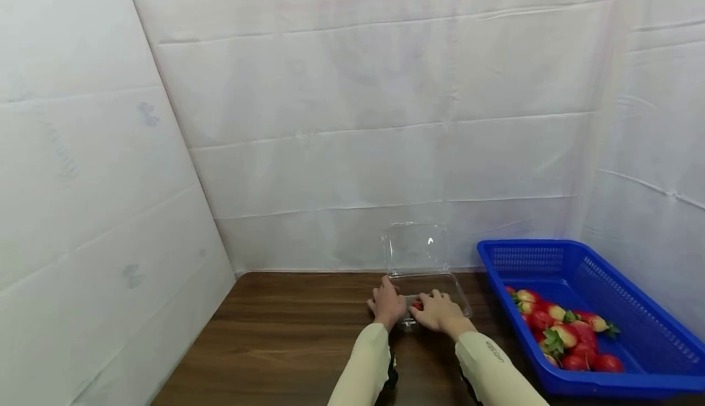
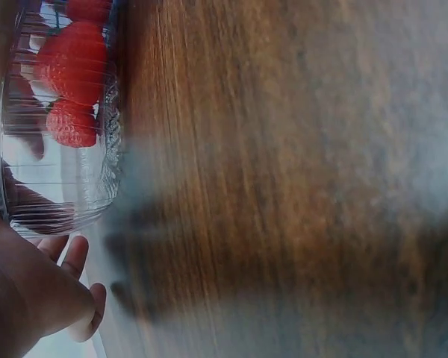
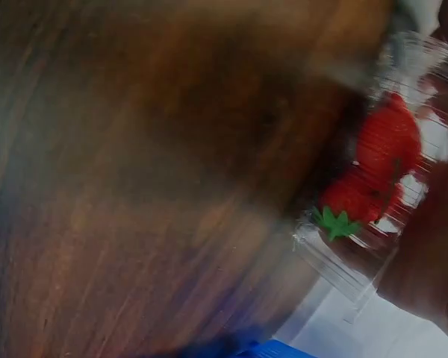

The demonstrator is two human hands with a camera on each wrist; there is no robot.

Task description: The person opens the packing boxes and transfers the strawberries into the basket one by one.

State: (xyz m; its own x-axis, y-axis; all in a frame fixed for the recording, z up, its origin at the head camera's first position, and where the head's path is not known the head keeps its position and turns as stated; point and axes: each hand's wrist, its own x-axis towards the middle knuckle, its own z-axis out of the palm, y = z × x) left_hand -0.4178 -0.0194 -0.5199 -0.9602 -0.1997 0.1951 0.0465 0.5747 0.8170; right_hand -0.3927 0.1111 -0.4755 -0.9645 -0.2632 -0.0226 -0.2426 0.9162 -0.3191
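Observation:
A clear plastic clamshell box (image 1: pixel 459 296) rests on the wooden table, its lid (image 1: pixel 415 247) raised at the back. My left hand (image 1: pixel 388 303) is at the box's left end, several fingers loosely spread outside the wall. My right hand (image 1: pixel 439 313) reaches down into the box, with a red strawberry (image 1: pixel 417 304) between thumb and forefinger; its other fingertips are partly hidden. Through the ribbed wall in the left wrist view, strawberries (image 2: pixel 76 63) sit close together. The right wrist view shows a strawberry (image 3: pixel 388 138) and another with green leaves (image 3: pixel 334 224).
To the right stands a blue plastic basket (image 1: pixel 639 289) with perforated walls. Several red and pale-yellow strawberries (image 1: pixel 581 335) are heaped in its near left part. The brown wooden table (image 1: pixel 275 332) stretches to the left, and white sheeting (image 1: pixel 341 118) hangs behind and at both sides.

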